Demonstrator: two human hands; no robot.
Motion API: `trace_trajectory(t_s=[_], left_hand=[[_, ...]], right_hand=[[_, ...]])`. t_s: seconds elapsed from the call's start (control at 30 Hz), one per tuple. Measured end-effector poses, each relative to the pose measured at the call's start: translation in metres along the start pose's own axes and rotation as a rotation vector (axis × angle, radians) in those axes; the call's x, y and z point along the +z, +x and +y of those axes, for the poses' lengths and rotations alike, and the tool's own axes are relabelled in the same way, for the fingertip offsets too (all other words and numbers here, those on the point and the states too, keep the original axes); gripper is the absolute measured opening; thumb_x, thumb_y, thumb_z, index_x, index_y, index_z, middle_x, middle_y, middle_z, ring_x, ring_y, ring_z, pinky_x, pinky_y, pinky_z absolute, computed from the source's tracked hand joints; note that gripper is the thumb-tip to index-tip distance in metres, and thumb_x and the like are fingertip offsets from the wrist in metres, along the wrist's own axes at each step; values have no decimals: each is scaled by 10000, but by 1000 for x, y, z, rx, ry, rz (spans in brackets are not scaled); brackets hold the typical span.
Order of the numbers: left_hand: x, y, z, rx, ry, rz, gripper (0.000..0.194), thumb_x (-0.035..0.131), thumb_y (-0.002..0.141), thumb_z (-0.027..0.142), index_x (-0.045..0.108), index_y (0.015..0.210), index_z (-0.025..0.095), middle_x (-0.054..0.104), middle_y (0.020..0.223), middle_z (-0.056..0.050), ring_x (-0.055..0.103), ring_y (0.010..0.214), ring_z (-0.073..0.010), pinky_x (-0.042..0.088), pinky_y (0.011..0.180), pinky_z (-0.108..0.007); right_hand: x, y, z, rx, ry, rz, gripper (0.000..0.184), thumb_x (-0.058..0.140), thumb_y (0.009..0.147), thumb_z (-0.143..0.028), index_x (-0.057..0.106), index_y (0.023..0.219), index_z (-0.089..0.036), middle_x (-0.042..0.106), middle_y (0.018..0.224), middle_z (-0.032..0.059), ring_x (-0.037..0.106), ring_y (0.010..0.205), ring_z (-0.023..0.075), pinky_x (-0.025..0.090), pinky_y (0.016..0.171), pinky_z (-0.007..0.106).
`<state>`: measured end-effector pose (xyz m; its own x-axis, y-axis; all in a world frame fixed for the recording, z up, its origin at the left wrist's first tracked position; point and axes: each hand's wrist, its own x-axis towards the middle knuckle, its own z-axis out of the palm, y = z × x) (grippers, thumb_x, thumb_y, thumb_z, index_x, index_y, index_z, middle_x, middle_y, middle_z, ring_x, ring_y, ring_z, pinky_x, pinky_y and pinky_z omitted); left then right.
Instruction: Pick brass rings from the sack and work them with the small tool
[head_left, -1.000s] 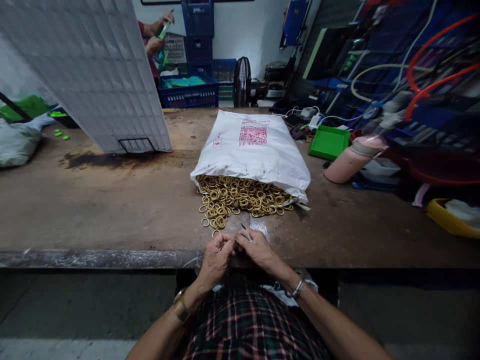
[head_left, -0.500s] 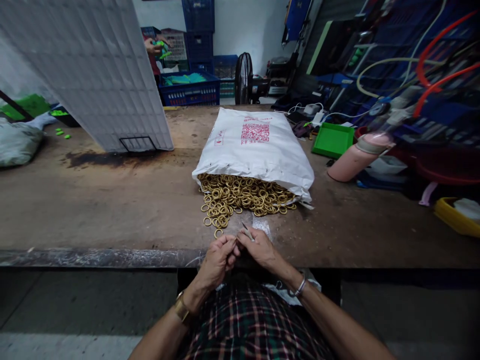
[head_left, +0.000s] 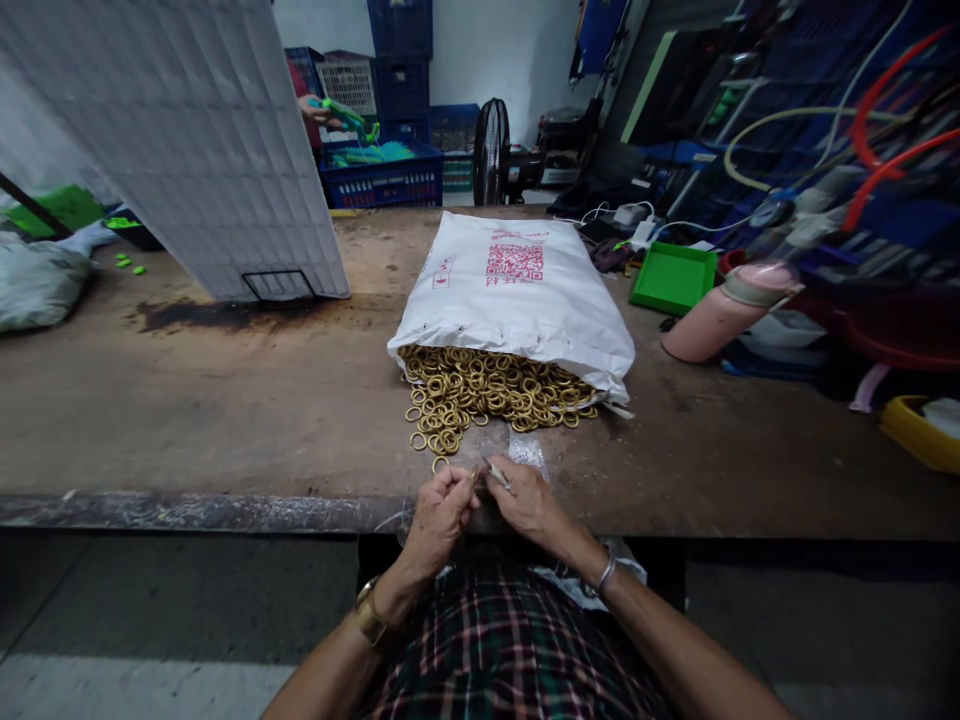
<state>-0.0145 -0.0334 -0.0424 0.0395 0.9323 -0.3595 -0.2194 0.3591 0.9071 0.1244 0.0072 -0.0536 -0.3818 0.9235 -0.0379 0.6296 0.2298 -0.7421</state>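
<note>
At one table's [head_left: 225, 420] near edge, I pinch one brass-coloured ring [head_left: 474, 475] in my left hand [head_left: 439, 512] and one small pointed tool [head_left: 498, 474] in my right hand [head_left: 531, 500]. Beyond, one white sack [head_left: 517, 305] spills uncountable rings [head_left: 487, 385].

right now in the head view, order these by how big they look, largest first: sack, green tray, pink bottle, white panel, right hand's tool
1. White panel, even cut off by the frame
2. Sack
3. Green tray and pink bottle: too alike to rank
4. Tool, partly covered by the right hand
</note>
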Motion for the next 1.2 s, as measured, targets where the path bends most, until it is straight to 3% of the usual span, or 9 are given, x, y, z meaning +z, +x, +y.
trace_trajectory(t_s=[0.17,0.37,0.53,0.73,0.9,1.07,1.2], left_hand=[[1,1,0,6,-30,-3,343,599,700,493,500,683,165,432,502,73,283,400,-37,192,410,-191],[-1,2,-3,22,-12,19,351,599,701,499,490,683,165,467,514,62,310,401,-35,213,401,-179],[-5,-3,-2,-39,-150,-19,359,622,702,489,451,687,174,453,517,72,287,377,-21,181,363,-159],[-10,-21,7,-83,-315,-136,292,641,734,407,477,751,167,492,555,60,336,390,-18,215,364,-143],[-16,-19,5,-131,-434,-58,326,661,706,429,506,774,151,578,736,-1,450,469,-35,258,353,-133],[-23,-15,5,-89,-465,3,275,665,703,372,521,756,143,610,734,-31,533,525,-80,348,368,-152],[-27,-14,6,-124,-558,-16,277,668,686,308,555,891,160,621,699,-22,566,538,-105,359,371,-157]], right_hand=[[0,-9,-1,-107,-236,-111,134,401,748,-126,519,764,-189,550,629,7,445,562,124,258,558,246],[-3,-8,-12,-64,-376,-166,218,394,751,-117,544,900,-172,633,724,49,526,620,150,267,572,261],[-4,-1,-22,-4,-487,-202,257,390,772,-108,544,973,-151,670,802,91,575,664,175,260,567,281],[-5,27,-11,51,-523,-78,236,387,815,-145,547,989,-139,659,783,99,558,637,175,249,553,284],[8,48,-16,38,-385,67,163,406,868,-240,556,897,-182,636,750,51,535,638,143,252,566,258],[19,60,-31,65,-427,64,173,437,872,-315,549,892,-185,647,770,55,554,647,146,240,564,260],[18,65,-32,89,-453,49,166,421,870,-282,554,875,-182,644,737,61,550,621,148,231,549,263]])
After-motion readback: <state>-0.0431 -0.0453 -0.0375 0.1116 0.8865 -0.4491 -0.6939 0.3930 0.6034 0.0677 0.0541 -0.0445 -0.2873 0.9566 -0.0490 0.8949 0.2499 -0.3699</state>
